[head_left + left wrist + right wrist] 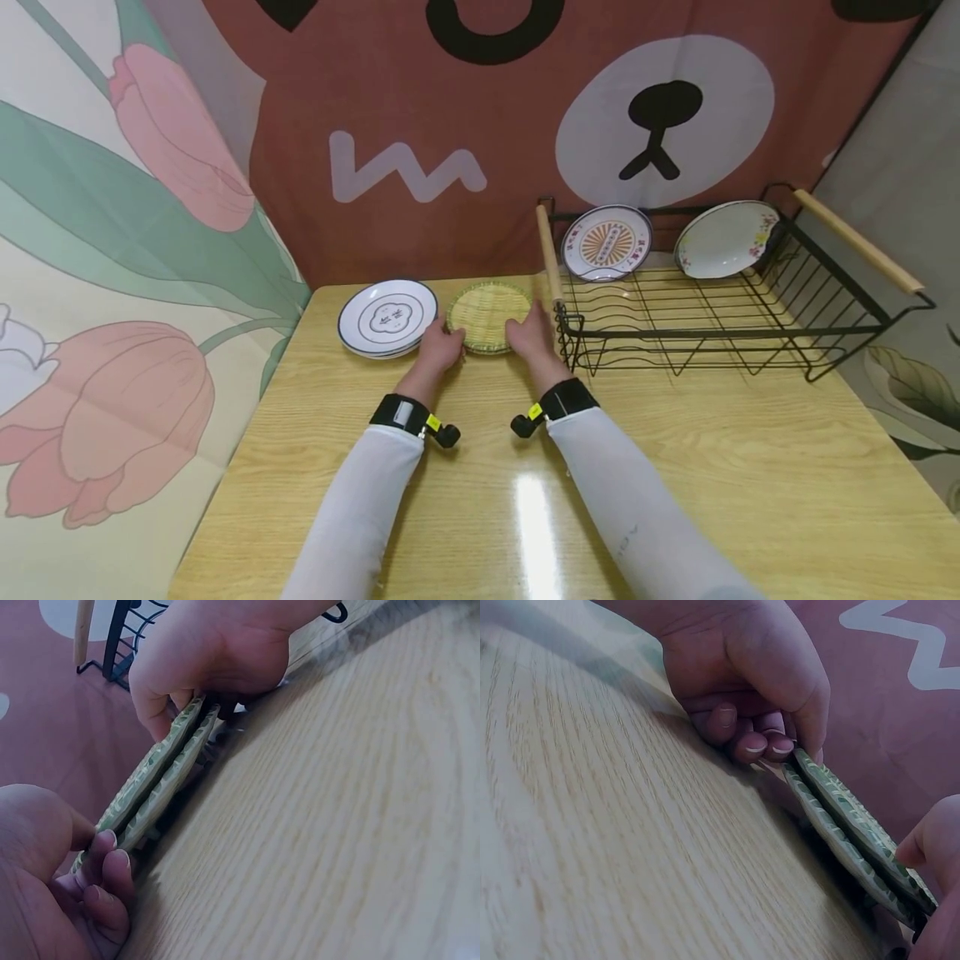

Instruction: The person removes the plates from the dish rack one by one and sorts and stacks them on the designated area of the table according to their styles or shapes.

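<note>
Two round woven bamboo trays [489,317], one on top of the other, are between my hands near the back of the table. My left hand [440,346] pinches their left edge, thumb on top. Opposite it, my right hand [529,332] grips the right edge the same way. Both stacked rims [161,776] show in the left wrist view with a narrow dark gap between them. Dark shadow lies below the trays [855,832] in the right wrist view; whether they touch the table cannot be told.
Stacked white plates with blue rims [387,318] lie just left of my left hand. To the right stands a black wire dish rack [690,333] with wooden handles. It holds a plate with an orange pattern [607,243] and a flowered white dish [726,240]. A printed cloth [405,242] hangs behind.
</note>
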### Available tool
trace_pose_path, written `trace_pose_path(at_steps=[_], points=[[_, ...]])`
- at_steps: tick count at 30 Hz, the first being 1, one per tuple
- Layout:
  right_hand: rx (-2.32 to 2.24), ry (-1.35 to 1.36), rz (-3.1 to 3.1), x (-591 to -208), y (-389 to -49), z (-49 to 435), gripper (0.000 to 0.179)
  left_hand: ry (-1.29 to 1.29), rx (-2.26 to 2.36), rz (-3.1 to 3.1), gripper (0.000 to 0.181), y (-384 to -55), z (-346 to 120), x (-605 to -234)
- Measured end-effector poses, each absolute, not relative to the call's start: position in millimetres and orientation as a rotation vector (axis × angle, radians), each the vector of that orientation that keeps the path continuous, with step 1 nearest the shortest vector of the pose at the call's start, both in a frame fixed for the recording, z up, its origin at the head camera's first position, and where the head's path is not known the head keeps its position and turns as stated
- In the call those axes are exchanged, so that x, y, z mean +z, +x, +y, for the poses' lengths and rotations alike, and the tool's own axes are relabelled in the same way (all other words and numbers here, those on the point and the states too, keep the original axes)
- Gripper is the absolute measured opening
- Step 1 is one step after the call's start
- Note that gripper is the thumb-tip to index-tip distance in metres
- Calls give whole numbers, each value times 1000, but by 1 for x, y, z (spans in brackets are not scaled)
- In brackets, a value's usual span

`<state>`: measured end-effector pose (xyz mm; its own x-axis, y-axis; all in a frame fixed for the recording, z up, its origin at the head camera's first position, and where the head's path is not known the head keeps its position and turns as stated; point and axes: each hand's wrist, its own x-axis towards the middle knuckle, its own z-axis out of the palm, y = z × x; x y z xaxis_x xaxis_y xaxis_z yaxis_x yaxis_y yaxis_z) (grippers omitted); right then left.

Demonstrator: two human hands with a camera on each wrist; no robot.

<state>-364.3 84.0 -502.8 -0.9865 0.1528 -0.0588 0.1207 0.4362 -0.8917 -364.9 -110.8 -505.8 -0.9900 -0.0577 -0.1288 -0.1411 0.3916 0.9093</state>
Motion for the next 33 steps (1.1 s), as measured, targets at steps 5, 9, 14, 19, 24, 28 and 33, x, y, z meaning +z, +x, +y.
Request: trace_pose_path(at_steps=[5, 9, 14, 19, 24, 28, 33], points=[[1677, -250, -2609, -506, -363, 83, 89, -180, 1701, 2549, 38, -359, -110, -504], [1707, -232, -2592, -508, -361, 83, 91, -183, 1759, 2510, 32, -354, -110, -502], [1737, -189, -2567, -509, -354, 84, 90, -150, 1808, 2443, 44, -344, -110, -501], [1713, -102, -2623, -508, -334, 84, 93, -98, 1872, 2411, 62, -328, -112, -501], [1698, 85, -2713, -489, -300, 84, 96, -75, 1960, 2374, 69, -310, -113, -489], [1680, 235, -2763, -462, -273, 87, 94, 18, 2026, 2382, 59, -296, -112, -471], [1758, 374, -2647, -426, -242, 96, 76, 133, 2158, 2331, 44, -280, -99, -441]])
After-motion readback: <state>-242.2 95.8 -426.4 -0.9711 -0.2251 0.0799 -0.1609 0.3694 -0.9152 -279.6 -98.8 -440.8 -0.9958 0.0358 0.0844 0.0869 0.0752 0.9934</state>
